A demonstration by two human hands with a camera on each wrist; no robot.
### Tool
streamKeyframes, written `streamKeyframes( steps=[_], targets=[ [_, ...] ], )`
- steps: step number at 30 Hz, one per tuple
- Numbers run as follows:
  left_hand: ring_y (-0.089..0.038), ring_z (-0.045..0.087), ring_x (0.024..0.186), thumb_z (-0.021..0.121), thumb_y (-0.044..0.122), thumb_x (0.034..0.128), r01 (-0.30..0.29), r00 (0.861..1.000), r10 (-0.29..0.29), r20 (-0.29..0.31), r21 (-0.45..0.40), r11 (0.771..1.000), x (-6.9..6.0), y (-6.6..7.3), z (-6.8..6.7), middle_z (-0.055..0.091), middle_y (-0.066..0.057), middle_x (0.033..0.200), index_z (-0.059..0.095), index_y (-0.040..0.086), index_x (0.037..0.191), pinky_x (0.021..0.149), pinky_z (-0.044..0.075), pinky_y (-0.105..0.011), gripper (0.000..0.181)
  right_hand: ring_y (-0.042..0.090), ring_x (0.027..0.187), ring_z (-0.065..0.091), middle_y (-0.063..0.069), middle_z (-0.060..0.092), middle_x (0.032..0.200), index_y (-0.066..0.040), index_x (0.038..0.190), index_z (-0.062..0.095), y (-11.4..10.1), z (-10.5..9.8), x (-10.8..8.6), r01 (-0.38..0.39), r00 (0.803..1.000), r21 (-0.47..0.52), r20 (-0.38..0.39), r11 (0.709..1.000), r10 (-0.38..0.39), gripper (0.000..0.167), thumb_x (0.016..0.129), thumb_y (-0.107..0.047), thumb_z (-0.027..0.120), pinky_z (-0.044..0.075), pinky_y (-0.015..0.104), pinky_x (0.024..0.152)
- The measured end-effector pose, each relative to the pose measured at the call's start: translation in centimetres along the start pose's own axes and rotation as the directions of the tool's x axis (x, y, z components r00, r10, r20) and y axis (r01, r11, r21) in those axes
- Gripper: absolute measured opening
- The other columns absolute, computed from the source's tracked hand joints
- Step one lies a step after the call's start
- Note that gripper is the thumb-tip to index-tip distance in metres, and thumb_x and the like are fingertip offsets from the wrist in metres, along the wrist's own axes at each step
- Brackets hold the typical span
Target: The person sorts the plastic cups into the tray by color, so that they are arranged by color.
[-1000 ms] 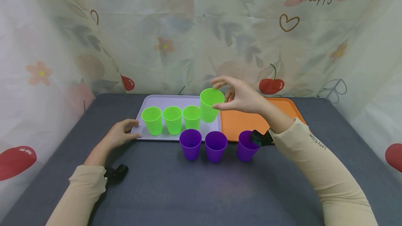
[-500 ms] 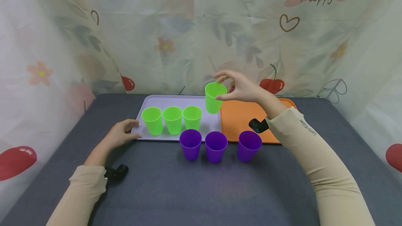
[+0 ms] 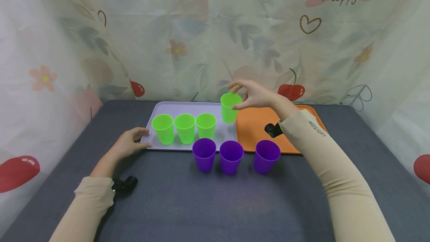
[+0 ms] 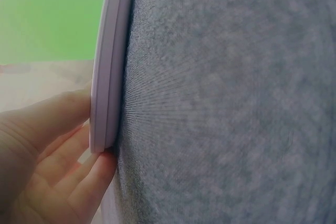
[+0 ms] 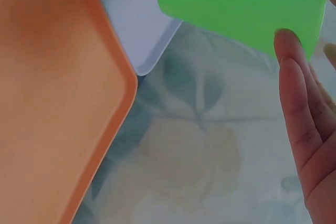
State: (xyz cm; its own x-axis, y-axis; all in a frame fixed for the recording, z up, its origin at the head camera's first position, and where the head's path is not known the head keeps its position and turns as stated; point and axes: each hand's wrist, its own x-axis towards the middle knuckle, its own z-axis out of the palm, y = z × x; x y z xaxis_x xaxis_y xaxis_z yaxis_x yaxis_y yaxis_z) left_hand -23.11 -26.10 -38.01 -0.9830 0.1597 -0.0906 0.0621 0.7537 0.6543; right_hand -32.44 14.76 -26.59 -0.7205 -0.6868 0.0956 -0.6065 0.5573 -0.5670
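Observation:
In the head view my right hand [image 3: 256, 94] holds a green cup [image 3: 230, 109] near its rim, upright at the far right corner of the lavender tray [image 3: 225, 133]. Whether the cup's base touches the tray I cannot tell. The right wrist view shows fingertips against the side of this green cup [image 5: 241, 9]. My left hand [image 3: 127, 143] pinches the lavender tray's near left corner; in the left wrist view its thumb and fingers lie on either side of the rim [image 4: 107, 77]. Three more green cups, the middle one [image 3: 185, 130] among them, stand in a row on that tray.
An orange tray [image 3: 252, 133] adjoins the lavender one on the right. Three purple cups stand upright before the trays: a left one [image 3: 204, 158], a middle one [image 3: 230, 160] and a right one [image 3: 265, 160]. A patterned curtain [image 3: 215, 29] hangs behind the dark table [image 3: 201, 204].
My right hand has carried the green cup back and to the right, raising it and then lowering it slightly. The left hand, trays and other cups have stayed put.

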Motion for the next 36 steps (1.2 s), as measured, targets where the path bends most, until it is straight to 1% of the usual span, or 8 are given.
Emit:
streamKeyframes(
  steps=[3, 6, 10, 14, 15, 19, 22, 36],
  targets=[
    [-0.045, 0.042, 0.129, 0.067, 0.021, 0.0857, 0.001, 1.0, -0.001, -0.001, 0.002, 1.0, 0.1, -0.1, 0.0, 0.046, -0.028, 0.136, 0.044, -0.006, 0.132, 0.103, 0.038, -0.054, 0.058, 0.025, 0.064, 0.061, 0.018, 0.057, 0.124, -0.01, 0.129, 0.049, 0.3, 0.3, 0.3, -0.005, 0.999, -0.021, 0.032, 1.0, 0.006, 0.06, 0.076, -0.017, 0.076, 0.052, 0.03, 0.065],
    [-0.044, 0.042, 0.129, 0.067, 0.022, 0.0855, 0.003, 1.0, -0.003, -0.001, 0.003, 1.0, 0.1, -0.1, 0.1, 0.046, -0.028, 0.136, 0.044, -0.005, 0.132, 0.104, 0.038, -0.054, 0.059, 0.028, 0.08, 0.063, 0.018, 0.057, 0.124, -0.007, 0.128, 0.049, 0.4, 0.7, 0.6, 0.005, 0.997, -0.023, 0.074, 1.0, -0.003, 0.061, 0.075, -0.017, 0.077, 0.052, 0.032, 0.069],
    [-0.045, 0.042, 0.129, 0.067, 0.021, 0.0854, 0.0, 1.0, 0.0, -0.002, 0.001, 1.0, 0.2, -0.2, 0.1, 0.046, -0.028, 0.136, 0.044, -0.006, 0.132, 0.104, 0.038, -0.054, 0.059, 0.028, 0.108, 0.057, 0.017, 0.058, 0.122, -0.007, 0.129, 0.05, 0.5, 1.3, 1.0, -0.002, 0.99, -0.029, 0.14, 1.0, 0.005, 0.062, 0.075, -0.018, 0.077, 0.052, 0.039, 0.085],
    [-0.044, 0.042, 0.128, 0.068, 0.022, 0.0852, 0.0, 1.0, 0.0, 0.0, -0.002, 1.0, 0.2, -0.4, 0.0, 0.047, -0.028, 0.136, 0.044, -0.005, 0.132, 0.103, 0.038, -0.053, 0.059, 0.029, 0.116, 0.053, 0.017, 0.059, 0.12, -0.007, 0.13, 0.051, 0.5, 1.8, 1.3, -0.023, 0.981, -0.056, 0.192, 0.998, 0.034, 0.062, 0.075, -0.02, 0.076, 0.048, 0.043, 0.095],
    [-0.044, 0.042, 0.128, 0.068, 0.022, 0.0852, 0.001, 1.0, -0.001, 0.001, -0.002, 1.0, 0.3, -0.5, 0.0, 0.047, -0.028, 0.136, 0.044, -0.005, 0.132, 0.103, 0.039, -0.053, 0.059, 0.029, 0.114, 0.054, 0.017, 0.058, 0.121, -0.007, 0.13, 0.05, 0.6, 1.9, 1.3, -0.028, 0.978, -0.056, 0.203, 0.998, 0.039, 0.063, 0.075, -0.019, 0.076, 0.049, 0.041, 0.093],
    [-0.044, 0.042, 0.129, 0.068, 0.023, 0.0852, -0.002, 1.0, 0.002, 0.005, -0.008, 1.0, 0.3, -0.6, 0.0, 0.047, -0.028, 0.136, 0.044, -0.005, 0.132, 0.103, 0.039, -0.053, 0.06, 0.021, 0.079, 0.065, 0.021, 0.054, 0.126, -0.005, 0.133, 0.049, 0.6, 2.2, 1.5, -0.064, 0.963, -0.035, 0.258, 0.997, 0.071, 0.064, 0.076, -0.019, 0.075, 0.055, 0.038, 0.076],
    [-0.044, 0.042, 0.128, 0.068, 0.022, 0.0852, -0.012, 1.0, 0.012, 0.002, -0.012, 1.0, 0.3, -0.7, 0.0, 0.047, -0.028, 0.136, 0.044, -0.005, 0.132, 0.104, 0.038, -0.053, 0.059, 0.015, 0.054, 0.06, 0.023, 0.05, 0.129, -0.004, 0.134, 0.047, 0.5, 2.2, 1.5, -0.096, 0.949, -0.013, 0.302, 0.995, 0.095, 0.065, 0.077, -0.019, 0.074, 0.056, 0.038, 0.068],
    [-0.044, 0.043, 0.128, 0.067, 0.018, 0.0852, -0.025, 1.0, 0.024, -0.008, -0.012, 1.0, 0.2, -0.6, 0.0, 0.048, -0.029, 0.135, 0.044, -0.006, 0.131, 0.104, 0.038, -0.053, 0.057, 0.01, 0.056, 0.06, 0.022, 0.051, 0.125, -0.002, 0.126, 0.054, 0.2, 2.5, 1.3, -0.035, 0.941, -0.073, 0.333, 0.997, 0.057, 0.056, 0.077, -0.021, 0.073, 0.055, 0.027, 0.064]
  ],
)
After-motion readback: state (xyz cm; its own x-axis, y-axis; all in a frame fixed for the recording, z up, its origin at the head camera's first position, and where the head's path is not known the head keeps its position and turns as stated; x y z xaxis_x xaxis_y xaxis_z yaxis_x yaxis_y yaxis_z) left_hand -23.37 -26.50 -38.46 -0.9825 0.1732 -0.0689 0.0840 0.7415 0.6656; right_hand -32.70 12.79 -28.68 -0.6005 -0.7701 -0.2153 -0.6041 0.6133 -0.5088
